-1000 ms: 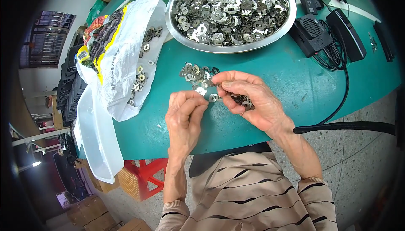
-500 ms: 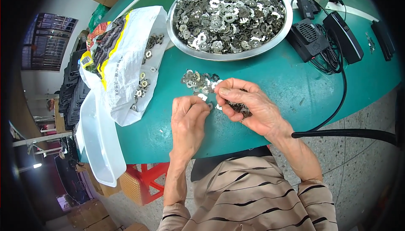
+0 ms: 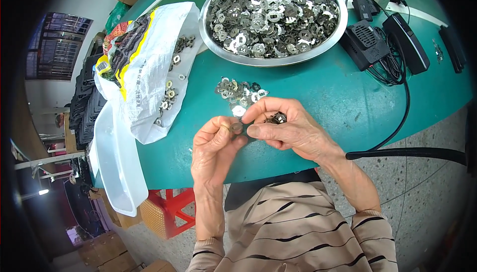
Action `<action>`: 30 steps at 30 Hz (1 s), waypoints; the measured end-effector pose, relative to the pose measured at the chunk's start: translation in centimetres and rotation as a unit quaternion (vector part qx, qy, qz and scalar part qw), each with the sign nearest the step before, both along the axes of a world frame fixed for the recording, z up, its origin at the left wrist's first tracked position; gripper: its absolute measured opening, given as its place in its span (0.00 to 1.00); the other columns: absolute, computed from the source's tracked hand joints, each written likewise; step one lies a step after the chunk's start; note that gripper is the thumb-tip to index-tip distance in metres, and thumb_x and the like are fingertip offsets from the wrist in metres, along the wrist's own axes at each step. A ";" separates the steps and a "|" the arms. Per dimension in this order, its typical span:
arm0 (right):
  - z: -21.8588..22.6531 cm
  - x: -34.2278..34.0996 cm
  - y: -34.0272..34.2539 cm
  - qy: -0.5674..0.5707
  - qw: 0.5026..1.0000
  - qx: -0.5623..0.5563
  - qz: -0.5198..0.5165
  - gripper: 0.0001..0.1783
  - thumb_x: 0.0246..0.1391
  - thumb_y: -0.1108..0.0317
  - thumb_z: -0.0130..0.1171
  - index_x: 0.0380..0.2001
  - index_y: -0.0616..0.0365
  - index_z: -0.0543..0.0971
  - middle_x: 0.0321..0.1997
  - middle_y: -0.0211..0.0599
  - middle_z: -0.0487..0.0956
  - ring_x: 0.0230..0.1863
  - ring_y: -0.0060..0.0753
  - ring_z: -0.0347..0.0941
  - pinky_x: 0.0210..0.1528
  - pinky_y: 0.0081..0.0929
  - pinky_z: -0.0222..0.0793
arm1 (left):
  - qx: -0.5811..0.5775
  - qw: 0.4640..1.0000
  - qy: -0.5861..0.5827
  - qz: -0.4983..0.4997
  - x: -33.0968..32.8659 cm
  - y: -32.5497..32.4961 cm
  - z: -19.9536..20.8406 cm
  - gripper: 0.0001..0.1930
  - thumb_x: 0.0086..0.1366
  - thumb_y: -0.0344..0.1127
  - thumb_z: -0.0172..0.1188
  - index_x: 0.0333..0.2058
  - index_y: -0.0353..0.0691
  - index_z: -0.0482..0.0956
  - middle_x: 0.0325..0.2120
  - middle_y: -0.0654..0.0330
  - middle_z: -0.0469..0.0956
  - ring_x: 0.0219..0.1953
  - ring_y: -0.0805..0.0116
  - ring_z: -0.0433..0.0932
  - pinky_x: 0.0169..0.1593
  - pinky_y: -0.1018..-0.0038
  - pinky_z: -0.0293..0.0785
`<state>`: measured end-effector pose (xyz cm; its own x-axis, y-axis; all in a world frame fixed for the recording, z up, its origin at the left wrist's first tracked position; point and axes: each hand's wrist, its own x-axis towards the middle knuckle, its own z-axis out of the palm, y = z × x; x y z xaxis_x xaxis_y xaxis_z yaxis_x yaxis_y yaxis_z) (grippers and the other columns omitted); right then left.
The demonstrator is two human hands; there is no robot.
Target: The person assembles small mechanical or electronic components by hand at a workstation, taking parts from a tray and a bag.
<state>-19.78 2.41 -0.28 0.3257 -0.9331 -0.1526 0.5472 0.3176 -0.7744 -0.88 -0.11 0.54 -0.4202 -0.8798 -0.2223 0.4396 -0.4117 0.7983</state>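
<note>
My left hand [image 3: 213,145] is turned with its fingertips up, pinching a small round metal piece [image 3: 236,128] between thumb and fingers. Close beside it, my right hand [image 3: 298,132] is curled round several small metal pieces [image 3: 277,118], its thumb and forefinger reaching toward the piece in the left. Just beyond both hands, a loose heap of flat metal pieces [image 3: 234,89] lies on the green table [image 3: 308,82]. Farther back stands a wide steel basin [image 3: 268,62] heaped with similar shiny pieces.
To the left, a white woven bag [image 3: 141,85] lies open with loose metal pieces at its mouth. A translucent plastic tray [image 3: 121,172] leans at the table edge. Black devices with cables [image 3: 365,43] sit at the right. Below left is a red stool [image 3: 174,212].
My left hand has come up off the table and turned over, with the round piece now showing in its fingertips. The right thumb and forefinger have moved left toward it.
</note>
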 end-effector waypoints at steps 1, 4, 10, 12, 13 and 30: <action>0.0 0.0 0.0 0.000 1.000 0.000 0.000 0.14 0.50 0.69 0.62 0.38 0.64 0.74 0.21 0.23 0.71 0.17 0.08 0.57 0.15 0.10 0.45 | 0.016 1.000 0.010 -0.007 -0.1 0.1 -0.1 0.06 0.60 0.32 0.59 0.34 0.37 0.76 0.34 0.60 0.76 0.37 0.72 0.71 0.40 0.71 0.70; 0.2 -0.1 0.1 0.040 0.999 -0.010 -0.009 0.13 0.47 0.68 0.62 0.35 0.62 0.74 0.21 0.22 0.70 0.19 0.10 0.60 0.18 0.13 0.51 | 0.036 0.999 0.028 -0.018 -0.4 0.2 -0.3 0.07 0.60 0.33 0.59 0.34 0.37 0.76 0.33 0.61 0.76 0.37 0.71 0.72 0.41 0.70 0.70; 0.4 0.0 0.0 0.077 0.997 -0.019 -0.017 0.09 0.47 0.70 0.61 0.31 0.61 0.75 0.23 0.25 0.74 0.21 0.12 0.63 0.21 0.14 0.56 | 0.037 0.998 0.038 -0.031 -1.2 0.3 -0.4 0.07 0.60 0.33 0.59 0.36 0.37 0.76 0.32 0.61 0.77 0.36 0.70 0.74 0.42 0.68 0.72; 0.4 -0.1 0.0 0.082 0.996 -0.021 -0.027 0.08 0.46 0.70 0.61 0.30 0.61 0.75 0.24 0.25 0.74 0.23 0.12 0.64 0.22 0.14 0.57 | 0.030 0.998 0.040 -0.031 -1.4 0.4 -0.4 0.07 0.61 0.32 0.58 0.36 0.36 0.76 0.32 0.60 0.77 0.35 0.70 0.75 0.42 0.69 0.73; 0.4 -0.2 0.1 0.082 0.996 -0.021 -0.028 0.08 0.46 0.70 0.61 0.30 0.61 0.75 0.24 0.25 0.74 0.23 0.12 0.64 0.22 0.14 0.57 | 0.011 1.000 0.009 -0.013 -1.5 0.4 -0.5 0.06 0.61 0.31 0.58 0.36 0.36 0.76 0.31 0.60 0.77 0.34 0.71 0.75 0.40 0.71 0.74; -0.2 -0.4 -0.1 -0.014 0.999 0.013 -0.043 0.10 0.51 0.69 0.59 0.35 0.63 0.75 0.20 0.24 0.70 0.16 0.09 0.55 0.16 0.11 0.46 | -0.134 0.982 -0.124 0.042 -2.2 1.1 0.0 0.10 0.54 0.17 0.58 0.37 0.30 0.75 0.31 0.56 0.78 0.33 0.71 0.77 0.38 0.76 0.76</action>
